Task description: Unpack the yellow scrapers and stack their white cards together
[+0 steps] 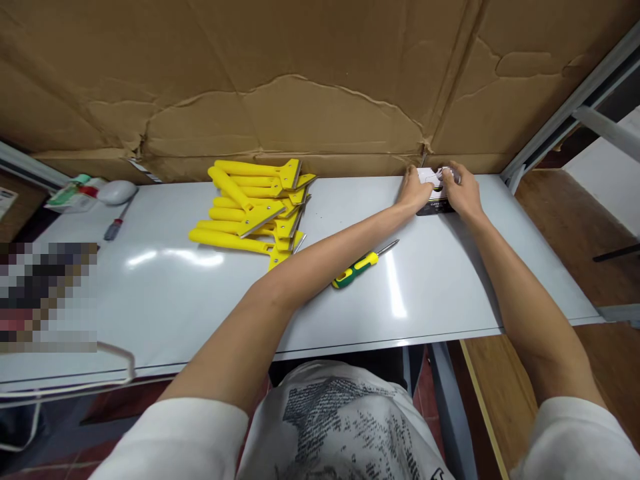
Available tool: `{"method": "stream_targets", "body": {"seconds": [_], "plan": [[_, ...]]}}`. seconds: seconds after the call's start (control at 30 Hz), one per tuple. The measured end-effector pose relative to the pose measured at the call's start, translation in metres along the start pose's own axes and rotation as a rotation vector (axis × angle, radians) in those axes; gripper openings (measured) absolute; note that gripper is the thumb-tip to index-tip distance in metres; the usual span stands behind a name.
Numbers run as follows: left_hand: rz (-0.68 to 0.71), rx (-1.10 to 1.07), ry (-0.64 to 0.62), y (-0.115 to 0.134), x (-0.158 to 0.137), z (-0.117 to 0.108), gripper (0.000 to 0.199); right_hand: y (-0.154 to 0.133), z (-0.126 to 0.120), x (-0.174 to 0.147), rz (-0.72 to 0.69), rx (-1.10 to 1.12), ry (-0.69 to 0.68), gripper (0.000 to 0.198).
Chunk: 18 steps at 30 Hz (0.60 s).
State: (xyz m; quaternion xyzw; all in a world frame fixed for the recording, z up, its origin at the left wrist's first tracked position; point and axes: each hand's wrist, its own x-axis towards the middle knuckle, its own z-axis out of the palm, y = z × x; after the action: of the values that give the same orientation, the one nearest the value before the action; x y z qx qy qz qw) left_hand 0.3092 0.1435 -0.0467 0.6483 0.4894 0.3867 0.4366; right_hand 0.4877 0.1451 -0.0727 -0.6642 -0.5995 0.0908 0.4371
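At the right of the white tabletop, both hands are on a small black-and-white printed pack (434,205) near the back edge. My left hand (415,190) grips its left side, thumb across the top. My right hand (463,192) closes on its right side, with the fingers bent at the upper edge. The hands partly cover the pack, and its contents cannot be made out. Closer to me lies a green-and-yellow screwdriver (356,270), its tip towards the hands. Left of my left forearm is a heap of several yellow scrapers (250,213) with metal blades.
Cardboard (320,80) walls off the back of the white table (165,293). On the left lie another screwdriver (114,229), a white rounded object (117,192) and a green-and-white packet (77,195). A metal frame (580,107) stands at the right end.
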Motion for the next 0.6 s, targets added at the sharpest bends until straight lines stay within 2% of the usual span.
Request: {"method": "stream_targets", "body": {"seconds": [0.1, 0.23, 0.6], "plan": [[-0.081, -0.009, 0.02, 0.011, -0.005, 0.007, 0.081, 0.002, -0.005, -0.001, 0.035, 0.001, -0.005, 0.051], [-0.141, -0.034, 0.056, 0.02, -0.011, 0.009, 0.072, 0.005, -0.01, -0.004, 0.059, 0.009, 0.027, 0.041], [-0.201, -0.086, 0.119, 0.033, -0.018, 0.006, 0.067, -0.001, -0.013, -0.01, 0.051, -0.051, 0.067, 0.044]]}}
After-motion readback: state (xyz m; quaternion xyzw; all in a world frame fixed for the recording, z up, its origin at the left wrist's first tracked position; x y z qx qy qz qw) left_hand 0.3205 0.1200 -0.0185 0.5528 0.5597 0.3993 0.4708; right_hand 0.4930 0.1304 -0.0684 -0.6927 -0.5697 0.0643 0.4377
